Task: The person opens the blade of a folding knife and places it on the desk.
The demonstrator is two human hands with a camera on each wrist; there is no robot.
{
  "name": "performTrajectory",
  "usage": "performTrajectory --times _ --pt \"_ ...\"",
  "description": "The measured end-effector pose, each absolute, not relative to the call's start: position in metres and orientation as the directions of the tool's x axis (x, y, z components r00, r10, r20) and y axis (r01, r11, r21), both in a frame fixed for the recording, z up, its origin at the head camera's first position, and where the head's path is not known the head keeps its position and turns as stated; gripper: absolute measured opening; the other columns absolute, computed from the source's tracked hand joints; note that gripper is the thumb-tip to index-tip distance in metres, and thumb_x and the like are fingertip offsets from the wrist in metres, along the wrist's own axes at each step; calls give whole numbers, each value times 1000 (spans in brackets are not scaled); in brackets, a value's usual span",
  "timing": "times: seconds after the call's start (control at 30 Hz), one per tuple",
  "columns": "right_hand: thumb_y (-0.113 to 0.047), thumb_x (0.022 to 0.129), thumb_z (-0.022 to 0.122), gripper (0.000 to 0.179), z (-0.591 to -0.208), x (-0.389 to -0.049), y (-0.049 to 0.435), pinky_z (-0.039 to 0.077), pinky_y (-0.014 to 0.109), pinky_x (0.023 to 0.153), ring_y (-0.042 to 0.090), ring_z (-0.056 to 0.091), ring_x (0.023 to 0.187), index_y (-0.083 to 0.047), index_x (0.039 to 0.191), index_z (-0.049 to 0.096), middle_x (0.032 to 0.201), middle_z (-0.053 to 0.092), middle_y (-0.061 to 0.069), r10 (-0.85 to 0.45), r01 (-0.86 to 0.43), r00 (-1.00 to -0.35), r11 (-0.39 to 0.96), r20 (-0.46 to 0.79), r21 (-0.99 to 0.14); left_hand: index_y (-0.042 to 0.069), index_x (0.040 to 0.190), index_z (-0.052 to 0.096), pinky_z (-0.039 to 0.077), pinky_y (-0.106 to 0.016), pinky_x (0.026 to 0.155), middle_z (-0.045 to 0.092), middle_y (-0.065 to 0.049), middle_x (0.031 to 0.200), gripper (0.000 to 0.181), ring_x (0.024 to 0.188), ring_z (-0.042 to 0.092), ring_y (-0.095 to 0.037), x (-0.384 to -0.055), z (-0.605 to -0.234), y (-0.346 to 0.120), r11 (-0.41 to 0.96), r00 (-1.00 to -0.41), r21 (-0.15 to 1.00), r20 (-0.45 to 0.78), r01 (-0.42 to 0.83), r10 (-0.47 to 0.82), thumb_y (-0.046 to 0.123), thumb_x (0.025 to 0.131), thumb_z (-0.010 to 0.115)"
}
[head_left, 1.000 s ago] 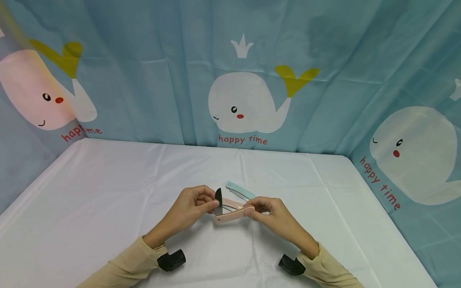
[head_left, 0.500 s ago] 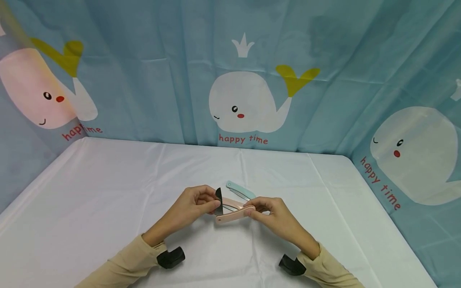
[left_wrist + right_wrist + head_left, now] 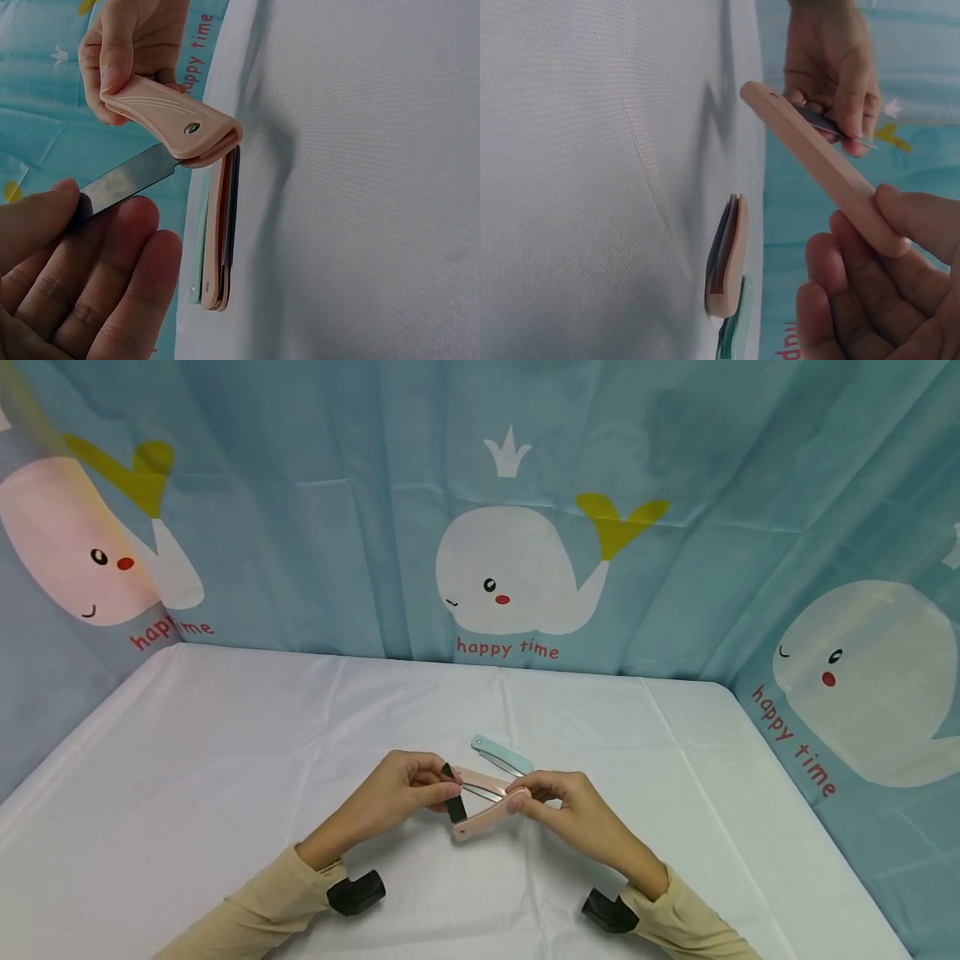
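Okay, left hand [image 3: 401, 789] pinches the blade [image 3: 127, 186] between thumb and fingers [image 3: 124, 255]; right hand [image 3: 566, 806] pinches the pink handle [image 3: 487, 818] near its end; knife [image 3: 171, 118] partly unfolded above the white table [image 3: 247, 735]; best pinch flat faces only, swing slowly about the pivot [image 3: 192, 128], fingertips off the edge

At the bottom of the head view, a plain beige left sleeve [image 3: 251, 902] and a matching right sleeve [image 3: 690, 914] are worn, creased near the cuffs [image 3: 317, 867], and a stubby black fitting [image 3: 357, 893] is mounted by each wrist.
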State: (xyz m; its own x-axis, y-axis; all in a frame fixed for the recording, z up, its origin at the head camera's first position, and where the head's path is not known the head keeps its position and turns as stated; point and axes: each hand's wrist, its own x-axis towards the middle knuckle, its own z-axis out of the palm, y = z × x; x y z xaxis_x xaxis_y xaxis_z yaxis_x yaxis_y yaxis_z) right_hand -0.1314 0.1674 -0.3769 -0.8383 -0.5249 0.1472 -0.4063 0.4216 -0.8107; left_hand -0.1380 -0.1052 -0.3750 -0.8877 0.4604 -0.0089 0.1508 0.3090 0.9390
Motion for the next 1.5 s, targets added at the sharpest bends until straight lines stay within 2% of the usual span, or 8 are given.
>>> performTrajectory --times 0.17,0.37,0.6,0.83,1.07,1.3,1.5 --pt "-24 98 64 22 -377 -132 168 55 24 77 7 69 88 -8 110 73 99 76 -1 -513 -427 -841 431 174 -795 4 96 71 60 -30 71 77 -7 85 15 77 72 -15 -138 -374 -104 324 -898 935 -15 143 439 19 92 71" --pt "-23 97 64 20 -378 -133 169 56 25 79 8 69 89 -8 108 73 100 75 0 -496 -435 -847 440 191 -786 4 94 71 59 -26 71 77 -8 85 16 76 73 -15 -138 -375 -103 312 -908 939 -1 143 420 19 91 72" --pt "-23 95 67 15 -378 -135 173 55 24 77 5 67 86 -13 105 73 96 75 -1 -446 -398 -876 454 184 -797 -2 94 68 60 -27 73 77 -14 92 18 80 74 -29 -138 -374 -106 229 -926 969 3 97 378 16 91 72" --pt "-22 95 67 15 -377 -139 177 54 24 74 5 66 83 -13 106 72 92 75 0 -435 -379 -883 442 174 -813 -7 93 65 61 -29 77 75 -20 100 17 80 73 -16 -139 -374 -107 158 -936 985 9 70 353 10 92 70" --pt "-24 96 66 18 -375 -142 181 52 23 72 26 69 87 -12 109 71 99 73 5 -418 -319 -900 435 125 -842 -10 100 62 61 -31 79 74 -22 100 21 80 74 -13 -141 -373 -109 75 -945 996 10 37 327 8 93 68" --pt "-22 97 65 23 -375 -143 183 54 23 80 13 70 94 -6 113 69 107 72 12 -404 -290 -907 393 120 -872 -12 104 60 60 -30 80 74 -20 101 20 81 74 -11 -140 -371 -109 7 -958 999 47 51 282 3 93 67" --pt "-21 97 65 25 -374 -143 183 55 24 81 26 71 95 -4 115 68 107 72 14 -369 -247 -924 372 102 -895 -12 105 60 60 -31 81 76 -12 98 20 82 74 -11 -139 -369 -107 -37 -971 998 67 60 228 2 93 66"
